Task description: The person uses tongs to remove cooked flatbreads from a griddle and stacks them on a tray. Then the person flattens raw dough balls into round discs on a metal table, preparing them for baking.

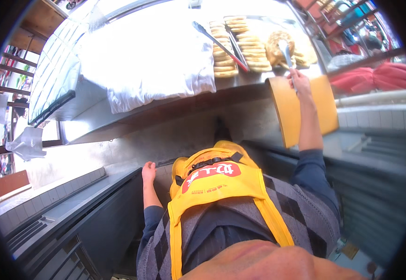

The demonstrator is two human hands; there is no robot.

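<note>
My right hand (299, 82) is closed around the handle of a pair of metal tongs (285, 52), which reach onto a round browned flatbread (276, 42) on the counter. Left of it, flatbreads stand in two long rows (254, 50), (224, 61). Across these rows lies a second pair of tongs (220, 44) with red on its handles. My left hand (149, 171) hangs low at my left side, near the edge of a dark metal unit, its fingers loosely curled. Whether it holds anything small cannot be made out.
A white cloth (147, 59) covers much of the counter, beside a quilted silvery cover (57, 70). A yellow board (304, 105) juts out below my right forearm. Dark metal units (101, 210) flank me. Red cloth (374, 77) lies beyond the right side.
</note>
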